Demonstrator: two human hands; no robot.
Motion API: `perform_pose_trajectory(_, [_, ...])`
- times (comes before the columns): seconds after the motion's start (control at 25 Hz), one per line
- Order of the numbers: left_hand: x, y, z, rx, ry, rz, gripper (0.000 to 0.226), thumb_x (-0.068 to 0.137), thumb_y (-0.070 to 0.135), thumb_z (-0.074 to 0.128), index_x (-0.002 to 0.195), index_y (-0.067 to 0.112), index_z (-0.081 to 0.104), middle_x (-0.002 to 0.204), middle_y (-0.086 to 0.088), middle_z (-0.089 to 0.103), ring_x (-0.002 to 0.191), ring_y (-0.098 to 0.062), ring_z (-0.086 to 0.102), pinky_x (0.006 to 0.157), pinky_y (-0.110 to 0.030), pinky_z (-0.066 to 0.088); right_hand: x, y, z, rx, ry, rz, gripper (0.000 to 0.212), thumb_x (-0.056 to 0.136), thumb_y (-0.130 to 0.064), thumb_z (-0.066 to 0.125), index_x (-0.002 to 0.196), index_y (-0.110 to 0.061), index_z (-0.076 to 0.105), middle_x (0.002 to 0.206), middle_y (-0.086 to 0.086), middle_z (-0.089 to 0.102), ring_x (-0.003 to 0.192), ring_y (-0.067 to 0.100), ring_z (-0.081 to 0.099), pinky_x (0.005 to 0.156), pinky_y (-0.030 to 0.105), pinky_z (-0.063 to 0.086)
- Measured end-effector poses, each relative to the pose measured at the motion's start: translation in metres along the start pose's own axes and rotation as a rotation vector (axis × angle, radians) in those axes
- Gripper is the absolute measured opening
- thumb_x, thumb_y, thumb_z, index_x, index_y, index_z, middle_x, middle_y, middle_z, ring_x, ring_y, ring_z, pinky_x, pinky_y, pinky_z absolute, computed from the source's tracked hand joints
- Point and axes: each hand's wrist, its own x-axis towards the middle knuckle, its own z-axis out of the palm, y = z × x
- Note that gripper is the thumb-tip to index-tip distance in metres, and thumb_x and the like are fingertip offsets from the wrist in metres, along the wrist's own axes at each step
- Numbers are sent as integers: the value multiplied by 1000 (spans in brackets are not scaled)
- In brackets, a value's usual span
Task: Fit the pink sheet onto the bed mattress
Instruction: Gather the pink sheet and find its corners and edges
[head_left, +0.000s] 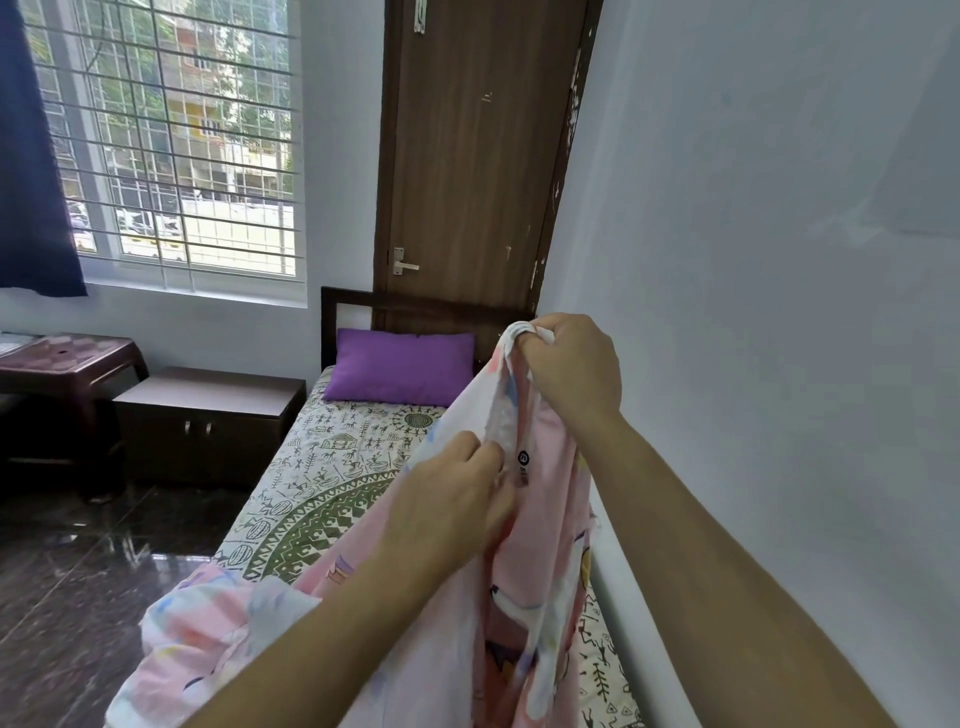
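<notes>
The pink sheet (540, 525) hides the near mattress and runs off the bottom edge; a small printed label on it is unreadable. The right hand (571, 369) is raised, clenched on a bunched corner; the left hand (452, 493), lower, pinches the edge. Beyond lie a patterned bed (322, 483), purple pillow (400, 369), door (478, 156), window (176, 135) and cabinet (208, 421).

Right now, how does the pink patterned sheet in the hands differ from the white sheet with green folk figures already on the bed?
The pink patterned sheet is lifted and bunched, gripped by the left hand and the right hand; the white sheet with green folk figures lies flat over the mattress. The pink one shows pastel shapes; the white one shows green stick figures and a ringed medallion. Both are printed bed fabrics.
</notes>
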Motion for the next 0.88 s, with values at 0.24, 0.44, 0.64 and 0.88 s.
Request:
perform_pose_trajectory(0.24, [23,-2,21,73,-189,-277,38,92,46,46,103,10,55,100,-8,58,87,-34,61,64,-36,42,-3,5,-8,-3,9,-18,26,92,-28,50,99,-21,73,86,-1,68,75,16,57,59,20,36])
perform_pose_trajectory(0.44, [9,-8,23,-59,-159,-282,23,87,21,50,91,3,63,90,-12,57,73,-37,60,59,-38,43,3,13,-11,-5,0,-14,26,90,-28,50,72,-24,68,67,-3,58,67,19,55,51,21,32])
perform_pose_trajectory(0.64, [10,-32,-19,-141,45,-346,31,88,26,42,83,7,66,80,-4,58,72,-29,57,59,-28,35,10,38,-11,26,-3,90,21,86,-29,51,72,-28,67,73,0,64,77,25,61,63,28,41])
perform_pose_trajectory(0.88, [-3,-88,-7,173,-98,-406,9,71,-6,59,76,1,63,79,-12,57,60,-36,57,49,-39,48,11,28,-5,135,61,47,21,89,-26,52,82,-24,72,71,-3,60,72,19,56,52,23,33])
